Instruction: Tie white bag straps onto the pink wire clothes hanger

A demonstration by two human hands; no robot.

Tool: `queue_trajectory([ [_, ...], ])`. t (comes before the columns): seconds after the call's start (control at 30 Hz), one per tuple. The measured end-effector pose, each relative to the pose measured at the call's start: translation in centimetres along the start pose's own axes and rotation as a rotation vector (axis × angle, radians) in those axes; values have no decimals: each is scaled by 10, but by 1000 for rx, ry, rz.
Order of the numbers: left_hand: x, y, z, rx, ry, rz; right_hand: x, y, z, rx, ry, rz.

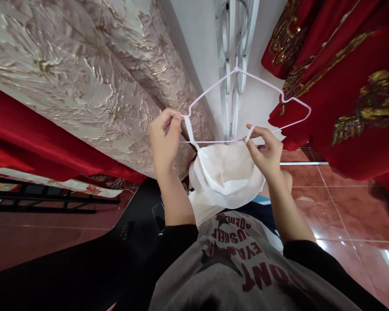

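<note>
Head view: a white garment [228, 183] sags between our hands, over our lap, beneath a pink hanger [236, 69].
Left hand [164, 136]: we pinch the hanger's end, the left strap [189, 131] just beside our fingertips.
Right hand [267, 149]: thumb and forefinger pinch the right strap [249, 134] near the bottom bar.
Straps: we do best keeping both untwisted, pulling gently and evenly.
Edges: beige cloth [116, 82] crowds our left; red cloth [324, 97] meets the hanger's right end.
Room: most seems open over the tiled floor [342, 211], lower right.
</note>
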State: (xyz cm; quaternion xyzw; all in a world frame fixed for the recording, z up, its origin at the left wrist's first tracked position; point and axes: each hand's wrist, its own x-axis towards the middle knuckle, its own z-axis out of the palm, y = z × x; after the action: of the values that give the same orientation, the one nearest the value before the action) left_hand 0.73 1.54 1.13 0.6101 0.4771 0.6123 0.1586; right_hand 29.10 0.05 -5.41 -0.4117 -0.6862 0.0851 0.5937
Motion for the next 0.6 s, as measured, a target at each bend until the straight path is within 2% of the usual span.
queue_trajectory([
  [0.07,-7,-8,5,-34,74,4,-1,-1,-1,-9,4,-9],
  [0.13,-18,-20,14,-137,227,-24,-2,-2,-1,-32,7,-6],
  [0.23,-40,-33,34,-381,442,-180,-3,-5,0,-35,8,-12],
  [0.27,-48,-34,41,-473,451,-242,-3,-6,1,-26,8,-22],
  [0.33,-62,-30,56,-622,396,-308,-3,-7,2,-19,1,-32],
  [0.47,-77,-12,70,-632,343,-276,-2,-5,-6,-43,16,-42],
  [0.53,-77,-8,68,-608,334,-278,1,3,-17,-86,138,-87],
  [0.6,-75,-8,63,-616,323,-278,6,17,-31,-144,336,-135],
])
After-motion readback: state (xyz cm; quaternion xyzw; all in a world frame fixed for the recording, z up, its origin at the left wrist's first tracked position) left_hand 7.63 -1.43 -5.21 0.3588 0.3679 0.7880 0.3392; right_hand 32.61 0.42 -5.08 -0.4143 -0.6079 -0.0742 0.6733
